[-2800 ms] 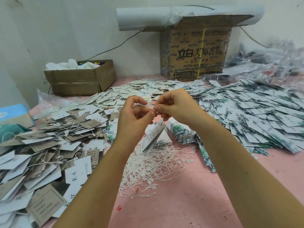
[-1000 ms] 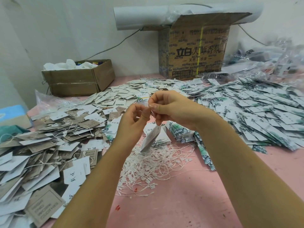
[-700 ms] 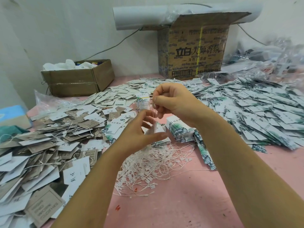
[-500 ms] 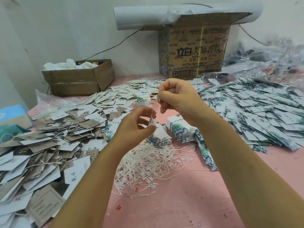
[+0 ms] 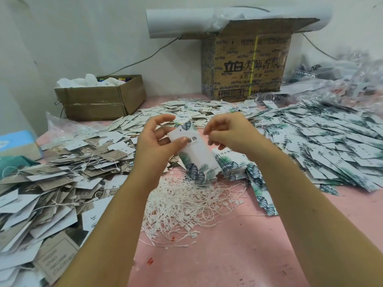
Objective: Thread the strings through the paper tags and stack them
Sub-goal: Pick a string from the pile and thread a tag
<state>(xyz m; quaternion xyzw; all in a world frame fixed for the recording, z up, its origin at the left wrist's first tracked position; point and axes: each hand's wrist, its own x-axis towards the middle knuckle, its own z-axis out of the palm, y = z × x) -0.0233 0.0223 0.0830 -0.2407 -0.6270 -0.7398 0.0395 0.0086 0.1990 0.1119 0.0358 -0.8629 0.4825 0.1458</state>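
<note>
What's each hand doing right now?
Left hand: holding the leaf-printed tag.
Right hand: fingers curled in a pinch; what they hold, if anything, cannot be told.

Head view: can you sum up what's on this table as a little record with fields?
Left hand: holds a tag
Right hand: fingers curled beside the tag, contents unclear
Strings: loose pile on the table
Stack: leaf-print tags, right of the held tag
</note>
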